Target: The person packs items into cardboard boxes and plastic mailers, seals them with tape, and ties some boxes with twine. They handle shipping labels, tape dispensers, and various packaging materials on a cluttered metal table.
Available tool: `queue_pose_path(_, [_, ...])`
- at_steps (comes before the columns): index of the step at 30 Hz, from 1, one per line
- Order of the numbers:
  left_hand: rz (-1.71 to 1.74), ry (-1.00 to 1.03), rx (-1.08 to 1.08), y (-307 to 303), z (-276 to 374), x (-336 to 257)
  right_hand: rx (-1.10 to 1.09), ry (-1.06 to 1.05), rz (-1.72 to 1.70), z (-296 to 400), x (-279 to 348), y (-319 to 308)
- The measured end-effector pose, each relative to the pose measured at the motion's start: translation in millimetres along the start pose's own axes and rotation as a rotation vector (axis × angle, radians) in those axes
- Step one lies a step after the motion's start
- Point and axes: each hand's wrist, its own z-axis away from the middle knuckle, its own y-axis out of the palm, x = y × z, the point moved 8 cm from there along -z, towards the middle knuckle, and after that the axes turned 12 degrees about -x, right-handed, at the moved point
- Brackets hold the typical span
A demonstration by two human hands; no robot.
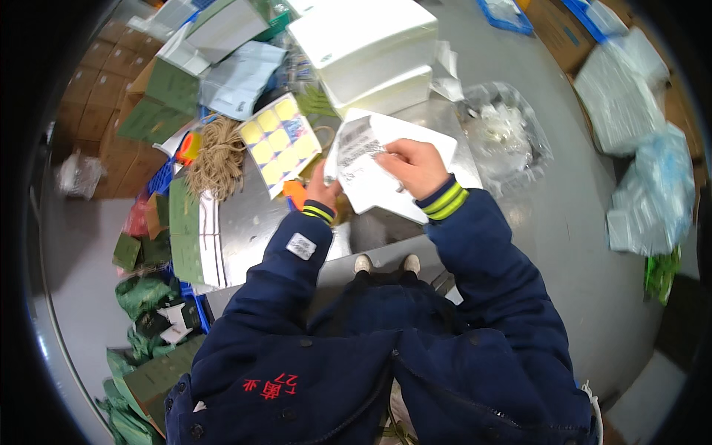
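Printed labels with barcodes [356, 139] lie blurred over a flat white panel [431, 142] above the table's near edge. My right hand [413, 167] pinches the printed paper between thumb and fingers. At the left edge of the same paper, my left hand [324, 188] grips it, its fingertips partly hidden. An orange tool, perhaps a tape dispenser [295, 193], is beside my left hand. Just beyond is a sheet of round yellow stickers [278, 146]. Stacked white boxes [378, 53] stand behind the panel.
The steel table [245, 236] carries a bundle of twine [216, 158] and green folded cartons [185, 245] on the left. A clear bag-lined bin [503, 133] stands right of the table. Plastic-wrapped stacks [620, 94] line the right side; brown cartons [103, 94] rise at far left.
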Motion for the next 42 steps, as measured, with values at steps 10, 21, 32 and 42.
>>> queue_pose_path(10, [-0.284,-0.059,0.002,12.5,12.0,-61.8,-0.056,0.045,0.251,-138.2,-43.9,110.5])
queue_pose_path(21, [-0.177,0.037,0.059,16.7,6.6,-33.6,-0.788,-0.115,0.199,31.9,-135.3,-180.6])
queue_pose_path(32, [-0.601,0.184,0.187,9.6,-3.5,-38.6,-0.687,-0.007,0.303,33.7,-193.9,-137.1])
queue_pose_path(42, [-0.581,0.145,0.243,13.7,-2.3,-38.3,-0.633,-0.255,0.38,18.7,-181.0,-135.1])
